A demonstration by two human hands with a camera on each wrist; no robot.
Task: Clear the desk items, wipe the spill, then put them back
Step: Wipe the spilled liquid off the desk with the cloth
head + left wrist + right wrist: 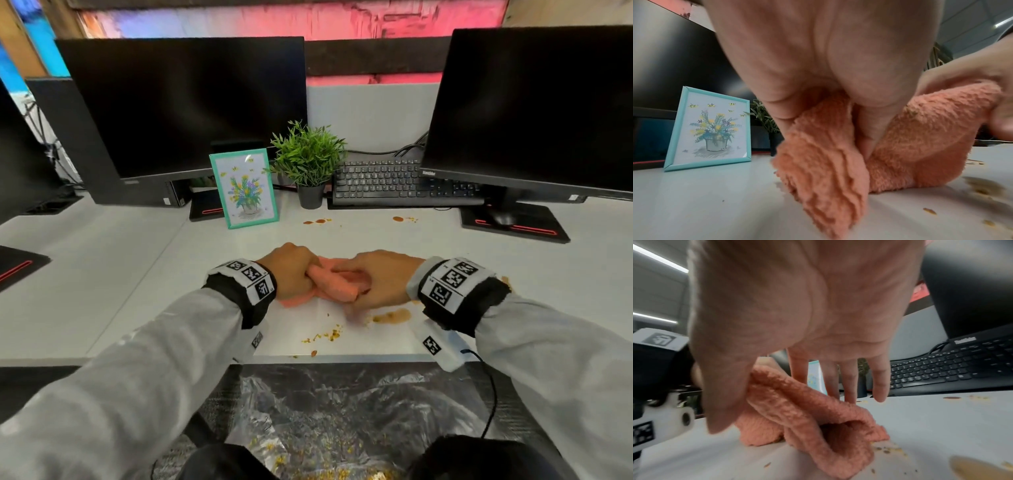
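Observation:
An orange fluffy cloth lies bunched on the white desk, held from both ends. My left hand grips its left end with curled fingers. At its right end, my right hand pinches a fold between thumb and fingers. A brown spill and yellow crumbs lie just in front of the cloth; smaller spots sit farther back.
A teal picture frame, a potted plant and a black keyboard stand behind the hands. Two dark monitors flank them. A mouse sits right. A crumb-strewn plastic bag lies below the desk edge.

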